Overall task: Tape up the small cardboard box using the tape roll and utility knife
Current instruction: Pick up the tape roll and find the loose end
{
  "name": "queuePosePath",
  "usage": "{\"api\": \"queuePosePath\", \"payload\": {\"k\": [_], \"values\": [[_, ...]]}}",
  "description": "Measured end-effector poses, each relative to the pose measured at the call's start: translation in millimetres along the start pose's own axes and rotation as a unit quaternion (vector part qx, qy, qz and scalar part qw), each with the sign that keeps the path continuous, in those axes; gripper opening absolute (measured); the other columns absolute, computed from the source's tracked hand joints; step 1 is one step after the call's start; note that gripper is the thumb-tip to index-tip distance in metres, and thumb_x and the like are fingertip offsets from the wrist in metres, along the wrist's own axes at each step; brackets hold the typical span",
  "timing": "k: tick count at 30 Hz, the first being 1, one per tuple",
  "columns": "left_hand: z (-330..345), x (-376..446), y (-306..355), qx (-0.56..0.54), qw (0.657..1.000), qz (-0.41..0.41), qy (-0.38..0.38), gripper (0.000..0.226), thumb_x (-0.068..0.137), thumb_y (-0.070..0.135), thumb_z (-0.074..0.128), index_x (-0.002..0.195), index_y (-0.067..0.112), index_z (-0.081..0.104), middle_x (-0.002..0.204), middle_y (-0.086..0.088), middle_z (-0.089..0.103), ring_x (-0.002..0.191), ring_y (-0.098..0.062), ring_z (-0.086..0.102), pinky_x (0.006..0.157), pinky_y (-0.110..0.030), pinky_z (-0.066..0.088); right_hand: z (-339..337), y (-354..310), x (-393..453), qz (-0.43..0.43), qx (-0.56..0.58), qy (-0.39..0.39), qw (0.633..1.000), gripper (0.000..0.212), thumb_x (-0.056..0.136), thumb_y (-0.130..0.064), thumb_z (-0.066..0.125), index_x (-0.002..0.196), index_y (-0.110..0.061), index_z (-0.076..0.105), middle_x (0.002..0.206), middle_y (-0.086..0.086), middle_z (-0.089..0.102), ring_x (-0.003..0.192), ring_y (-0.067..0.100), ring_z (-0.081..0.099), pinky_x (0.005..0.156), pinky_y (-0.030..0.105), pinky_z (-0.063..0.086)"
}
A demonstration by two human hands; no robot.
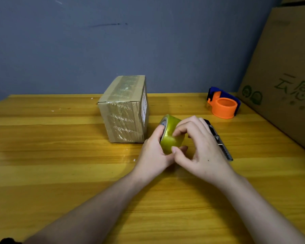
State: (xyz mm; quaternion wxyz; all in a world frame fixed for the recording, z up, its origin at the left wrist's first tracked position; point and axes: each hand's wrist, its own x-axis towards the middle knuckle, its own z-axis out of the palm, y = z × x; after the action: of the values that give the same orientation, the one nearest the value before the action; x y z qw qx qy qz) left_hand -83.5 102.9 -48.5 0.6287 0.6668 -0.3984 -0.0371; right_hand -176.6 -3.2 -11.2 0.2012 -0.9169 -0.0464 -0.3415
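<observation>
A small cardboard box stands on the wooden table, with shiny tape over its top and front. Just right of it is a yellowish tape roll, held on its edge above the table. My left hand grips the roll from the left, with a finger in its core. My right hand rests its fingertips on the roll's outer surface. A black utility knife lies on the table behind my right hand, partly hidden by it.
An orange and blue tape dispenser sits at the back right of the table. A large cardboard carton with green print stands along the right edge. A blue-grey wall rises behind the table.
</observation>
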Motion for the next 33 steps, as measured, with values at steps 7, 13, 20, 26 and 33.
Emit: {"api": "queuePosePath", "payload": {"k": [7,13,20,26,33], "values": [[1.1,-2.4,2.8,0.053,0.998,0.016,-0.004,0.024,0.066,0.036,0.064,0.082,0.035,0.047,0.069,0.016,0.052,0.06,-0.004,0.043,0.059,-0.022,0.039,3.6,6.1,-0.4,0.001,0.006,0.094,0.996,0.009,0.084,-0.02,0.066,0.087,-0.013,0.063,0.104,-0.001,0.058,0.101,0.011,0.053,0.088,0.017,0.038],[1.6,-3.7,4.0,0.046,0.999,0.013,-0.011,0.027,0.066,0.038,0.064,0.085,0.027,0.05,0.075,0.014,0.056,0.065,-0.004,0.048,0.066,-0.03,0.046,5.6,9.0,-1.4,-0.014,0.006,0.117,0.993,0.016,0.087,-0.024,0.065,0.085,-0.009,0.066,0.087,0.0,0.063,0.085,0.013,0.053,0.078,0.016,0.036],[-0.2,-3.4,6.1,0.031,0.999,0.022,-0.008,0.023,0.069,0.034,0.067,0.084,0.034,0.05,0.073,0.022,0.059,0.063,0.004,0.05,0.063,-0.015,0.041,3.5,6.5,-1.0,-0.027,-0.002,0.085,0.996,0.024,0.094,-0.025,0.051,0.089,-0.007,0.065,0.091,0.001,0.062,0.088,0.018,0.054,0.079,0.025,0.042],[-2.2,-2.1,3.8,-0.007,1.0,0.019,-0.023,0.031,0.066,0.03,0.067,0.091,0.02,0.054,0.077,0.01,0.056,0.072,-0.002,0.048,0.07,-0.027,0.046,1.0,11.7,1.2,-0.018,0.001,0.077,0.997,0.008,0.085,-0.014,0.067,0.091,-0.01,0.064,0.098,0.001,0.062,0.093,0.013,0.055,0.08,0.017,0.038],[-0.6,-9.2,4.5,-0.007,0.995,-0.013,-0.094,0.061,0.074,0.044,0.065,0.125,0.016,0.045,0.103,0.009,0.062,0.092,-0.005,0.06,0.087,-0.031,0.051,-2.4,15.1,-1.2,0.019,-0.011,0.156,0.988,0.005,0.087,-0.016,0.063,0.089,-0.012,0.064,0.09,-0.001,0.068,0.086,0.013,0.06,0.072,0.026,0.048]]}}
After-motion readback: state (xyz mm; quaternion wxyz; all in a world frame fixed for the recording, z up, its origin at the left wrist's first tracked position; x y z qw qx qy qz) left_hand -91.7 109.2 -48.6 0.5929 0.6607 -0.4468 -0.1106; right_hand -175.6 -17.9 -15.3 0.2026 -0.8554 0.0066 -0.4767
